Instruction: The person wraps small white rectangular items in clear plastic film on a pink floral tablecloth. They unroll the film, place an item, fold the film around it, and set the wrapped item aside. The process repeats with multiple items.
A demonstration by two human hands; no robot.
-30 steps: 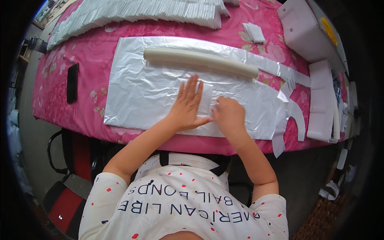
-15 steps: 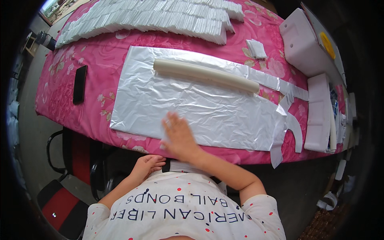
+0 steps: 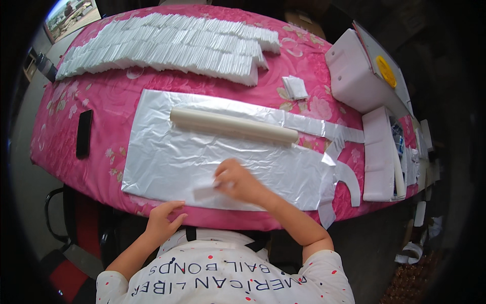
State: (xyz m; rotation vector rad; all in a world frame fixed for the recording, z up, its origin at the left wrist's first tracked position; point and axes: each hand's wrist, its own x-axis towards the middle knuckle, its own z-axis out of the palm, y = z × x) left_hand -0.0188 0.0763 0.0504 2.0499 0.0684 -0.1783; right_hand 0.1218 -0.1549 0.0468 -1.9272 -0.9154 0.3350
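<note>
Over a crinkled, glossy silver sheet (image 3: 167, 164), a worker's right hand (image 3: 237, 182) is pinching one end of a small, blurred, flat white strip (image 3: 204, 191), which is extending sideways to the left. The left hand (image 3: 163, 221) is hovering farther off, near the pink floral tablecloth's (image 3: 116, 86) edge, thumb spread, visibly gripping nothing.

The right hand (image 3: 239, 183) is blurred, as is the flat white piece (image 3: 203, 192) by its fingertips, so the exact grip cannot be told. The pale roll (image 3: 233, 126) hides a strip of the silver sheet (image 3: 162, 152). The view's lower edge crops the printed shirt (image 3: 223, 266). Items inside the foam box (image 3: 377, 164) are too small to identify.
</note>
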